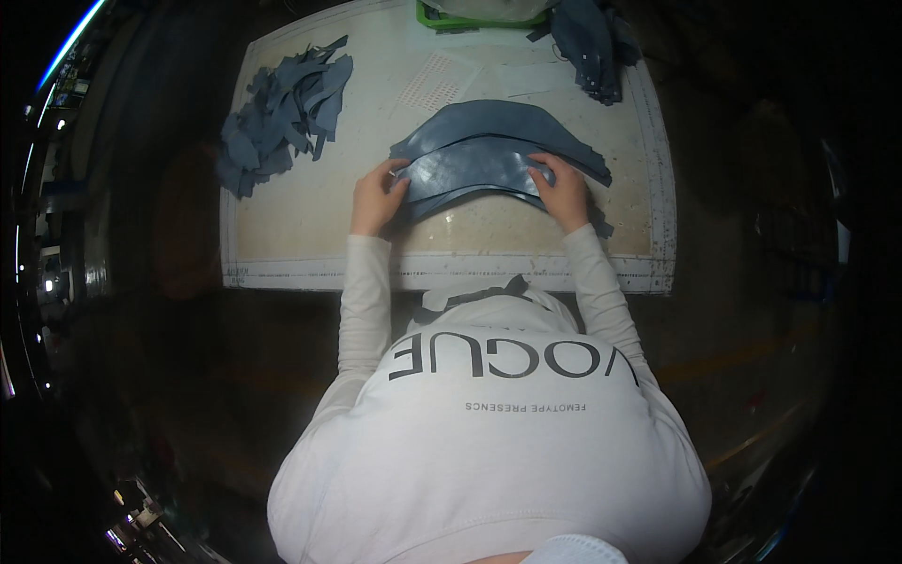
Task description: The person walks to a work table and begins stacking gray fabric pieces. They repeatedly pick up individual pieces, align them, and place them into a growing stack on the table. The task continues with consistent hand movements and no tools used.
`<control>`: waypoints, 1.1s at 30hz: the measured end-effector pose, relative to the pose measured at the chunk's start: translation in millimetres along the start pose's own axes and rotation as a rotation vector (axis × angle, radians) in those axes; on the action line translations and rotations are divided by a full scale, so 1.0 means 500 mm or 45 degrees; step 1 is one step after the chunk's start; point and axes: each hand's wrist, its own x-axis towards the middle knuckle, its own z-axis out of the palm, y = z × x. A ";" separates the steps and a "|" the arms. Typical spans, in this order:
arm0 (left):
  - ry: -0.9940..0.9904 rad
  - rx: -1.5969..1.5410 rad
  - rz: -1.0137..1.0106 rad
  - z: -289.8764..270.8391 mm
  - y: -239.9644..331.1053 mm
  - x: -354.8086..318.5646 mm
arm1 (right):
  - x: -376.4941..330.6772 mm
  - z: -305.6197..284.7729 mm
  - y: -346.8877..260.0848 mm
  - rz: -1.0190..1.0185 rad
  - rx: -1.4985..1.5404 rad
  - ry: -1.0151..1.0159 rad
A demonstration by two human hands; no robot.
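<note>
A curved blue-grey leather-like piece (474, 169) with a shiny surface lies across the middle of the table, on top of other pieces of the same colour. My left hand (380, 195) pinches its left end between thumb and fingers. At the opposite end, my right hand (564, 191) grips it in the same way, thumb toward the middle. Just beyond, a stack of similar arched pieces (498, 120) shows layered edges at its right tip. Under the held piece, more curved edges stick out toward me.
The pale table (310, 226) has a ruled border. Loose blue-grey pieces (287, 113) are heaped at the left. A green tray (479, 19) with a clear plastic bag stands at the far edge, beside more blue-grey pieces (587, 52). A printed sheet (434, 80) lies between.
</note>
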 end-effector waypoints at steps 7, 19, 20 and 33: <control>0.085 0.208 0.000 0.015 0.001 -0.001 | -0.006 0.005 -0.016 -0.100 -0.228 0.169; 0.202 -0.115 0.153 0.003 0.022 0.041 | 0.050 -0.026 -0.010 0.033 -0.069 0.036; 0.153 -0.193 0.064 0.003 0.028 0.053 | 0.066 -0.032 -0.008 -0.002 0.012 0.086; 0.475 0.375 0.319 0.102 0.029 0.167 | 0.164 -0.017 0.093 0.226 -0.222 0.091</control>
